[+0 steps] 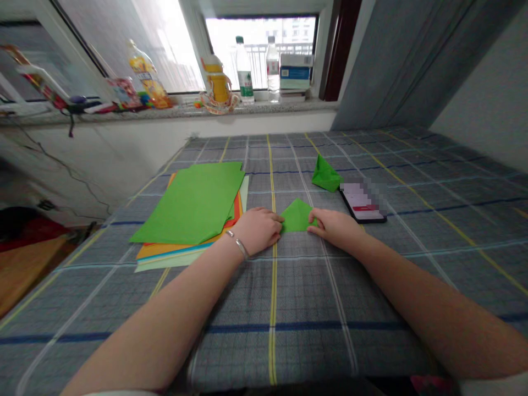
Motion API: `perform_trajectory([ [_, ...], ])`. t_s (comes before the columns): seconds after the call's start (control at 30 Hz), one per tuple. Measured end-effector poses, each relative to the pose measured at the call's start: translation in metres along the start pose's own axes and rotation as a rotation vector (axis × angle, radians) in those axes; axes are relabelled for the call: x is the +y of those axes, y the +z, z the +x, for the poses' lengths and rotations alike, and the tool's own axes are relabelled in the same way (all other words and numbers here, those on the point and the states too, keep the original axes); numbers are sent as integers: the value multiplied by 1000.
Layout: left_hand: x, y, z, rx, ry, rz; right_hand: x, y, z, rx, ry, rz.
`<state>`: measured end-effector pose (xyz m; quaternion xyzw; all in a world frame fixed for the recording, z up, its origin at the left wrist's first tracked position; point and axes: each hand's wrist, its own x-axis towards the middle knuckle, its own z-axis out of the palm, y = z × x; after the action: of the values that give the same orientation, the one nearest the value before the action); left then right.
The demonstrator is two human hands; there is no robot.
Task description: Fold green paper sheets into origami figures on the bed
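A small green paper [297,215], folded into a triangle, lies flat on the grey checked cloth [289,297]. My left hand [259,228], with a silver bracelet on its wrist, presses its curled fingertips on the paper's left corner. My right hand [335,225] pinches the paper's right corner, fingers closed on it. A second folded green paper shape [325,175] stands a little farther back, to the right.
A stack of coloured paper sheets [192,209], green on top, lies left of my hands. A phone [363,202] lies screen-up just right of the folded piece. Bottles [245,71] and boxes [295,74] line the windowsill at the back. The cloth's left edge drops toward the floor.
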<state>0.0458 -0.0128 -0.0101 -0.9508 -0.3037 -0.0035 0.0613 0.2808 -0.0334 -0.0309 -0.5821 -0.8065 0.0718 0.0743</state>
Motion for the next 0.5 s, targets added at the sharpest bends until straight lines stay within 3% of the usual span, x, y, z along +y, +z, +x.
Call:
perform_trajectory([
  [0.37, -20, -23, -12, -261, -169, -50, 6, -4, -2, -26, 11, 59],
  [0.5, -29, -16, -16, -214, -159, -146, 10, -3, -3, -7, -13, 62],
])
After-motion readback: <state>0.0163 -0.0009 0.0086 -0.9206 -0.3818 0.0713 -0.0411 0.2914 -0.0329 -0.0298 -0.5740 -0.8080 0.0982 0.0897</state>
